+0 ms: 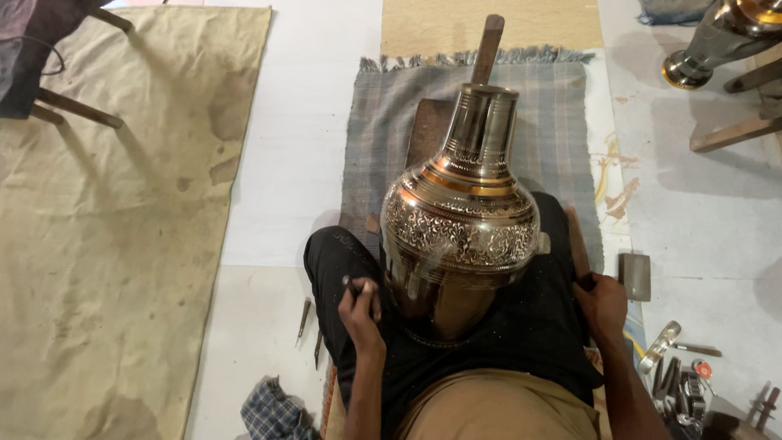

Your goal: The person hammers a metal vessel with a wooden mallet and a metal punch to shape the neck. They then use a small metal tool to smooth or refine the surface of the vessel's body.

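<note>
Head view, vessel: a large engraved brass vase with a polished copper-coloured band and a ringed cylindrical neck (pixel 460 216) lies tilted across the seated person's lap, neck pointing away from the body, base towards the waist.
Head view, support: the neck rests over a dark wooden board (pixel 425 130) with a wooden peg (pixel 487 49) standing behind it, all on a grey checked woven mat with a fringe (pixel 554 130) spread on the floor.
Head view, left hand: the left hand (pixel 361 308) is clenched around a small dark tool (pixel 352 285), of which only the tip shows; it sits just beside the vase's lower left flank, touching or nearly touching the metal, which cannot be told.
Head view, right hand: the right hand (pixel 603 300) is closed on a dark edge beside the right thigh, apart from the vase; what it grips cannot be told.
Head view, surroundings: two slim metal chisels (pixel 305 322) lie on the floor left of the knee; a small grey block (pixel 634 275) lies just beyond the right hand; a cluster of metal tools (pixel 676 379) lies at lower right; a tan stained cloth sheet (pixel 106 244) covers the floor at left; a second brass vessel (pixel 717 41) lies at upper right.
Head view, obstruction: the vase's bulging body hides most of the lap.
</note>
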